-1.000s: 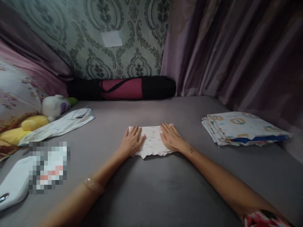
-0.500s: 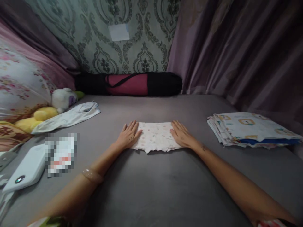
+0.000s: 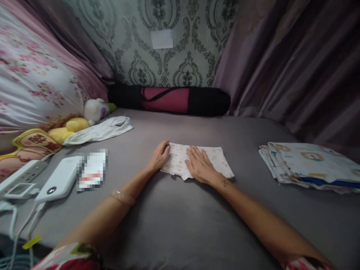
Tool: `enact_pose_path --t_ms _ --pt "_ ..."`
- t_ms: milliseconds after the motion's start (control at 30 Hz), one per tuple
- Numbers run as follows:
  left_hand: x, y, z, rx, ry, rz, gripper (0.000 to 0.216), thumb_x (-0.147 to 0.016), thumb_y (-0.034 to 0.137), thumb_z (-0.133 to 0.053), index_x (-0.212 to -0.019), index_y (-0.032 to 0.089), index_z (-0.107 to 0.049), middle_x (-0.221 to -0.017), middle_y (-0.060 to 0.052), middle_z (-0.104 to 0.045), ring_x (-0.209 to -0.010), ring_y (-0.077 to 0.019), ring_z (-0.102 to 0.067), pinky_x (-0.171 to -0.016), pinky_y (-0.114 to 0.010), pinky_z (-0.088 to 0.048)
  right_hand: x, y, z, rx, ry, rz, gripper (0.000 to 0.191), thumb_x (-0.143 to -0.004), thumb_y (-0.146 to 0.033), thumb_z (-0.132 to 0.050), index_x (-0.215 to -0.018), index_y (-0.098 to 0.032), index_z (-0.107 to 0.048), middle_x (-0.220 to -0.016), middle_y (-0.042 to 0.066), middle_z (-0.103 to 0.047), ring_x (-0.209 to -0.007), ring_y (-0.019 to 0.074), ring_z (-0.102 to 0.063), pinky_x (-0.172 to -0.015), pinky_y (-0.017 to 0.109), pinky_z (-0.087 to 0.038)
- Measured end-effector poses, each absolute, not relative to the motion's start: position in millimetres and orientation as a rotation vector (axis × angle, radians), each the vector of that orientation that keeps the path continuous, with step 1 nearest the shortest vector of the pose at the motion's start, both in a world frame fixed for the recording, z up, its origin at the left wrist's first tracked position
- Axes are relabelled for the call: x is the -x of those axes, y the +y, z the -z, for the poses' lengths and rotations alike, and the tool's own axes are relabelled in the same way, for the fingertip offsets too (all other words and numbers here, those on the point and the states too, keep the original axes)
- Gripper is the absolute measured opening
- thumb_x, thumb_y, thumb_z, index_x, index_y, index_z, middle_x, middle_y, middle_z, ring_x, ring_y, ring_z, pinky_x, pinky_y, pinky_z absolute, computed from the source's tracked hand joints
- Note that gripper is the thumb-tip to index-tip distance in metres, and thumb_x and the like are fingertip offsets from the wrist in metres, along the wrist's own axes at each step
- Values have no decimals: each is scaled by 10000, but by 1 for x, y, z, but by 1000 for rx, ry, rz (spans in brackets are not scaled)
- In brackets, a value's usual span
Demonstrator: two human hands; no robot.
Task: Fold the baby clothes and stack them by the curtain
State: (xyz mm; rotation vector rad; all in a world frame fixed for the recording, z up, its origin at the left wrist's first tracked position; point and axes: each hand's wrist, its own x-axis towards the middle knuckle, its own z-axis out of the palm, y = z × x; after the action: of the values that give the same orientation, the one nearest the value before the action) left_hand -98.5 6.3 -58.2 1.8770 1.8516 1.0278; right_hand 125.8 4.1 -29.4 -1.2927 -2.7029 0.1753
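A small white printed cloth, folded into a flat rectangle with an uneven near edge, lies on the grey bed sheet. My right hand rests palm down across its middle, fingers extended and slightly spread. Along the cloth's left edge, my left hand is turned partly on its side. Its fingers point forward and its thumb is beside the edge; its fingertips are partly hidden. The right end of the cloth lies uncovered.
A stack of folded printed cloths sits at right. On the left are a crumpled white garment, plush toys, a blurred packet, a white power bank and a power strip. A black-and-red long bag lies behind.
My right hand has moved from the cloth's right edge to its middle. My left hand has turned from flat onto its side at the left edge. The view has shifted left.
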Motion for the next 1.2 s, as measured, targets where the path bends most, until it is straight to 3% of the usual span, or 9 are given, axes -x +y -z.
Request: enact_pose_path --t_ms 300,467,767,1033,1200 --pt "96 6 52 -1604 1805 -1221 416 -924 286 -340 -1238 114 -553 -1314 -129 -572 -1248 -219 -497 -1098 -398 -346 -113 4 37 1324 -2700 -150 611 -975 -427 -223 -1479 -93 -312 -1547 116 -265 -1436 256 -180 -1167 462 -85" --pt "98 9 55 -1561 1793 -1304 392 -914 248 -342 -1195 95 -570 -1274 -146 -594 -1221 -216 -515 -1078 -397 -366 -99 3 26 1391 -2713 -239 609 -974 -400 -219 -1466 -55 -324 -1540 150 -269 -1431 269 -195 -1159 484 -88" --pt "101 7 56 -1555 1732 -1347 376 -927 268 -332 -1182 120 -565 -1266 -133 -597 -1197 -195 -532 -1075 -386 -373 -22 8 27 1300 -2695 -255 600 -971 -347 -233 -1473 -23 -283 -1548 161 -242 -1440 263 -164 -1161 464 -83" --pt "101 11 61 -1567 1713 -1361 372 -940 316 -338 -1171 144 -573 -1241 -118 -611 -1176 -199 -543 -1066 -388 -380 -14 13 40 1267 -2637 -237 592 -950 -315 -307 -1478 -47 -282 -1537 168 -273 -1429 269 -193 -1153 462 -110" --pt "100 11 60 -1624 1751 -1314 365 -944 309 -328 -1163 154 -576 -1211 -107 -623 -1156 -190 -553 -1056 -371 -387 -15 22 36 1190 -2504 -511 550 -946 -300 -301 -1451 -89 -356 -1525 135 -317 -1418 235 -239 -1162 436 -127"
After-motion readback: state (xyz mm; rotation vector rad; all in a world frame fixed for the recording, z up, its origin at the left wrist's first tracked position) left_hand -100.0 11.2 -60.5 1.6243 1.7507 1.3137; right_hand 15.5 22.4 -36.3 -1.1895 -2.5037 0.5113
